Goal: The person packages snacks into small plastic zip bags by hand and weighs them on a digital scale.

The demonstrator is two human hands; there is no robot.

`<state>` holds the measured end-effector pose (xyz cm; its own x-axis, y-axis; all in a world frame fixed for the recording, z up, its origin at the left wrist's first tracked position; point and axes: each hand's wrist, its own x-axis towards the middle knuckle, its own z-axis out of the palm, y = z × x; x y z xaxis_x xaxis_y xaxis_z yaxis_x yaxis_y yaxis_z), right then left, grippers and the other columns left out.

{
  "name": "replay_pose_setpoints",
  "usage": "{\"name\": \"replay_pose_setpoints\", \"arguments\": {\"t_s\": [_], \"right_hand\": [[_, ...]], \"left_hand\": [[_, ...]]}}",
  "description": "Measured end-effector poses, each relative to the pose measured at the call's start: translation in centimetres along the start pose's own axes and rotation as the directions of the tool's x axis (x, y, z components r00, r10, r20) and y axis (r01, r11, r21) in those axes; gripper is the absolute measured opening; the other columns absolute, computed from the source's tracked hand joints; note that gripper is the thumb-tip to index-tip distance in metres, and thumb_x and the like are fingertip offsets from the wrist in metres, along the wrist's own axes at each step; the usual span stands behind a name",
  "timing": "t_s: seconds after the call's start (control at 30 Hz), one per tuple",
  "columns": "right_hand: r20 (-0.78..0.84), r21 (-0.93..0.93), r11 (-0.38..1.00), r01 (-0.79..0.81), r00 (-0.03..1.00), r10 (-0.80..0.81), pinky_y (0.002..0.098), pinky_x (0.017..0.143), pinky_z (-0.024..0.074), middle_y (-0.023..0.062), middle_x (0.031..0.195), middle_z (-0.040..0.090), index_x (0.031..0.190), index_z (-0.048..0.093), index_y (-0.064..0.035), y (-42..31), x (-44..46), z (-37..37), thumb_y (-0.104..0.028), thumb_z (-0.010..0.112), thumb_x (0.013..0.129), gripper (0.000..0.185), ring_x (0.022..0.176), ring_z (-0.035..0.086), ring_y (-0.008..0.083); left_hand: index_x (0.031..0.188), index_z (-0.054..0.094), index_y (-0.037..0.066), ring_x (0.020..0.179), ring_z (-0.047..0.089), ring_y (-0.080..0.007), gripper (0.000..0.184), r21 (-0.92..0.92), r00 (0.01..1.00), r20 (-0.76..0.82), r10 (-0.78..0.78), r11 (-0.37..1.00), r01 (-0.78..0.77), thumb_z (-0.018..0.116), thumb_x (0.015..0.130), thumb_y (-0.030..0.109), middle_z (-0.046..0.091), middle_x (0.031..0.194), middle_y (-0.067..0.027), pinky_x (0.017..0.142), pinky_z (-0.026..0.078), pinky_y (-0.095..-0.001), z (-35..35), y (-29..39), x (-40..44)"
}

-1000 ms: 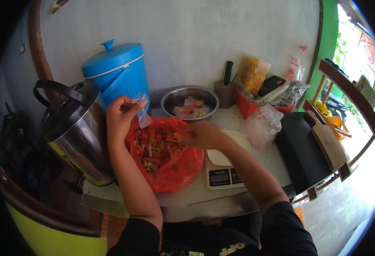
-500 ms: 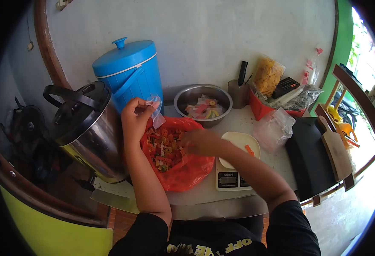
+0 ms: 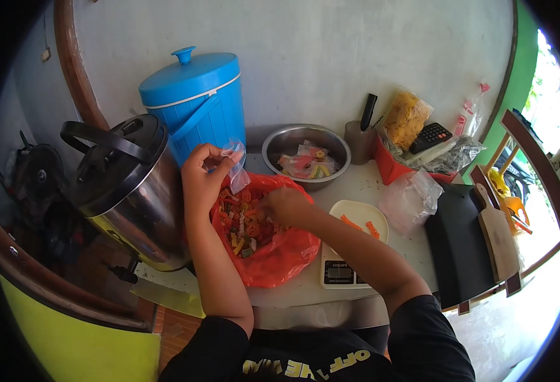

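Observation:
My left hand (image 3: 203, 178) pinches a small clear plastic bag (image 3: 238, 172) above the back left edge of a red plastic bag (image 3: 286, 254). Inside the red bag lie many small colourful snack pieces (image 3: 245, 226), mostly orange and red. My right hand (image 3: 284, 207) reaches into that bag with its fingers curled among the pieces; its fingertips are partly hidden. Right of the bag, a white kitchen scale (image 3: 326, 270) carries a cream tray (image 3: 350, 209) with a few orange twisted pieces (image 3: 372, 230). My right forearm covers part of the scale.
Behind the bag stands a metal bowl (image 3: 273, 141) holding small filled packets. A large steel pot (image 3: 143, 207) and a blue lidded bucket (image 3: 197, 108) crowd the left. At right are clear plastic bags (image 3: 410, 198), a red basket (image 3: 388, 159) and a wooden board (image 3: 499, 235).
My right hand has moved left and deeper among the snack pieces. Another orange piece now shows on the tray. My left hand still holds the clear bag. The view has shifted slightly.

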<state>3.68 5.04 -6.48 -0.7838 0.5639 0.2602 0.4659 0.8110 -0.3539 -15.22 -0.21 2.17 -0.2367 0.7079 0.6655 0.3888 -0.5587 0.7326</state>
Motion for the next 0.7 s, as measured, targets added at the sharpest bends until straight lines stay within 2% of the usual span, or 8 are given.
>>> {"name": "replay_pose_setpoints", "arguments": {"t_s": [0.1,0.2,0.3,0.4,0.5,0.6,0.7], "right_hand": [[-0.069,0.141,0.99,-0.013,0.997,0.022,0.0445,0.074,0.0523,0.0133,0.085,0.067,0.103,0.068,-0.0135,-0.2,-0.8,-1.1,-0.021,0.06,0.087,0.019,0.084,0.066,0.0333],[0.091,0.264,0.963,-0.056,0.995,0.034,0.043,0.08,0.0516,0.0085,0.099,0.07,0.116,0.064,-0.0165,-1.0,-0.8,-0.6,-0.01,0.062,0.084,0.033,0.09,0.066,0.0299],[0.024,0.28,0.954,0.104,0.993,-0.115,0.0423,0.079,0.0514,0.0093,0.1,0.067,0.112,0.065,-0.0157,-1.5,-0.9,1.9,-0.007,0.063,0.081,0.032,0.094,0.065,0.0296],[0.045,0.129,0.962,0.239,0.968,-0.246,0.0413,0.08,0.0513,0.0087,0.098,0.064,0.111,0.066,-0.0169,-2.2,-0.5,3.6,-0.007,0.064,0.079,0.034,0.096,0.063,0.0302],[0.045,0.131,0.942,0.31,0.947,-0.318,0.0407,0.079,0.052,0.0069,0.095,0.062,0.111,0.067,-0.0198,-3.3,-0.2,4.0,-0.013,0.068,0.076,0.036,0.093,0.062,0.029],[-0.05,-0.079,0.931,0.355,0.932,-0.36,0.0407,0.078,0.0528,0.0048,0.094,0.061,0.108,0.068,-0.0198,-4.5,-0.4,4.4,-0.019,0.071,0.073,0.035,0.092,0.061,0.0274],[0.02,-0.065,0.942,0.33,0.944,-0.329,0.0398,0.075,0.0533,0.0034,0.094,0.062,0.103,0.068,-0.0179,-4.3,0.1,4.6,-0.023,0.073,0.07,0.034,0.091,0.062,0.0254]], "left_hand": [[0.075,0.059,0.0,0.069,0.057,-0.0093,0.024,-0.026,1.0,0.013,-0.016,1.0,0.016,0.08,0.078,0.012,0.061,0.073,-0.0042,0.065,0.046,-0.0255,0.1,-0.1,0.1],[0.075,0.059,0.0,0.068,0.058,-0.0093,0.024,-0.044,1.0,0.023,-0.004,0.999,0.005,0.08,0.078,0.012,0.061,0.073,-0.004,0.065,0.046,-0.0257,0.1,-0.1,0.1],[0.074,0.059,-0.001,0.068,0.057,-0.0092,0.025,-0.053,1.0,0.016,-0.01,0.999,0.011,0.08,0.077,0.012,0.06,0.072,-0.0034,0.065,0.045,-0.0248,0.1,0.3,0.0],[0.078,0.062,0.001,0.07,0.053,-0.0042,0.018,-0.013,0.999,0.043,-0.002,1.0,0.002,0.078,0.081,0.011,0.062,0.074,0.0,0.066,0.044,-0.0212,0.0,0.0,0.1],[0.077,0.062,0.001,0.07,0.053,-0.0041,0.019,-0.002,0.999,0.038,-0.025,1.0,0.025,0.078,0.081,0.011,0.062,0.074,0.0004,0.066,0.043,-0.0211,0.0,0.8,-0.1],[0.076,0.062,0.002,0.07,0.052,-0.0039,0.02,-0.027,0.998,0.042,-0.047,0.998,0.048,0.078,0.081,0.011,0.062,0.074,0.0006,0.066,0.043,-0.021,0.0,0.8,-0.1],[0.077,0.062,0.002,0.069,0.052,-0.0039,0.019,-0.053,0.999,0.04,-0.025,0.998,0.027,0.078,0.081,0.011,0.062,0.074,0.0008,0.065,0.042,-0.0207,0.0,1.0,-0.2]]}}
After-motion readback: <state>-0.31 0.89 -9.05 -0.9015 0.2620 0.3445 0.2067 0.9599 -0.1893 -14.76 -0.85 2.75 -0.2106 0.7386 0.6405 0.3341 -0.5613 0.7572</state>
